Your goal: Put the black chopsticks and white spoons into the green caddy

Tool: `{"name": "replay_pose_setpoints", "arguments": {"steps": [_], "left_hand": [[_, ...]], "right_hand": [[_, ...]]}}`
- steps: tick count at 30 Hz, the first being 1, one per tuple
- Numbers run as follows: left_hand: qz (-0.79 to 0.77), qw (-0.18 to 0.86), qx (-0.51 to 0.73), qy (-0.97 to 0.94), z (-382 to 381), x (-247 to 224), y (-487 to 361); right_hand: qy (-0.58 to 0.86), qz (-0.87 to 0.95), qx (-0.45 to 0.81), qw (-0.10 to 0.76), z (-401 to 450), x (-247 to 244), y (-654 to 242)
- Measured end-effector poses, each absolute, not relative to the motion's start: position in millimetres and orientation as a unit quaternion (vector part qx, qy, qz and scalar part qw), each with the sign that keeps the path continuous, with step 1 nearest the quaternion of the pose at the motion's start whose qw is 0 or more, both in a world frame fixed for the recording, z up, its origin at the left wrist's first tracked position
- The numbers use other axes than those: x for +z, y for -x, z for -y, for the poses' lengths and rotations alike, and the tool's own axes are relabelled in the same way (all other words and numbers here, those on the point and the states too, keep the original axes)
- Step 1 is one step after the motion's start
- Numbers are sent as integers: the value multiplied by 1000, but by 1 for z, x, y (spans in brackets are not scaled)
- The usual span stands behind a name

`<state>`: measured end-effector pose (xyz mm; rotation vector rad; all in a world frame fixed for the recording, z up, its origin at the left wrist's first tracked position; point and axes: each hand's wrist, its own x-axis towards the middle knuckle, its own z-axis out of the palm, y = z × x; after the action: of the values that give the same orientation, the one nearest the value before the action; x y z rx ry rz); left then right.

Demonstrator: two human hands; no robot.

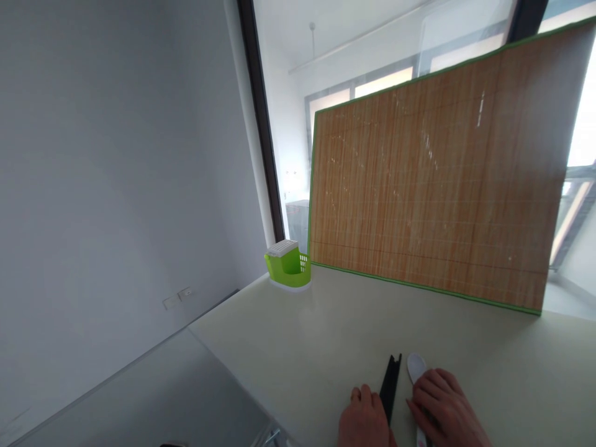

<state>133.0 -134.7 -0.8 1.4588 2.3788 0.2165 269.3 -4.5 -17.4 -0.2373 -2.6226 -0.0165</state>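
Note:
At the bottom of the view my left hand [364,417] rests with curled fingers against a long black utensil [390,385], which lies on the pale table; its upper end looks notched, and its lower end is hidden by the hand. Just to the right, my right hand [442,406] is closed over the handle of a white spoon [416,366]. The spoon's bowl points away from me, beside the black utensil and apart from it. Both hands are close together near the table's front edge.
A green and white plastic basket [287,270] stands at the table's far left corner. Behind the table [326,335], a bamboo mat [419,186] with a green border leans upright against the glass. A grey wall [116,155] rises at the left.

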Motion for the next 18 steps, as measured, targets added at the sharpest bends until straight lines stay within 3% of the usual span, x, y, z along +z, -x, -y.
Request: {"name": "replay_pose_setpoints", "arguments": {"steps": [5,8,13,18], "left_hand": [[-826,167,88,-531,132,-2,-135],[-812,106,106,-565,136,3,-117],[-830,-83,78,-546,119,24,-32],[-872,-144,5,-467,86,51,76]], "right_hand": [[93,956,8,278,-1,-27,-269],[90,958,15,272,-3,-31,-270],[97,964,28,248,-3,-33,-272],[120,962,61,237,1,-28,-271]]}}
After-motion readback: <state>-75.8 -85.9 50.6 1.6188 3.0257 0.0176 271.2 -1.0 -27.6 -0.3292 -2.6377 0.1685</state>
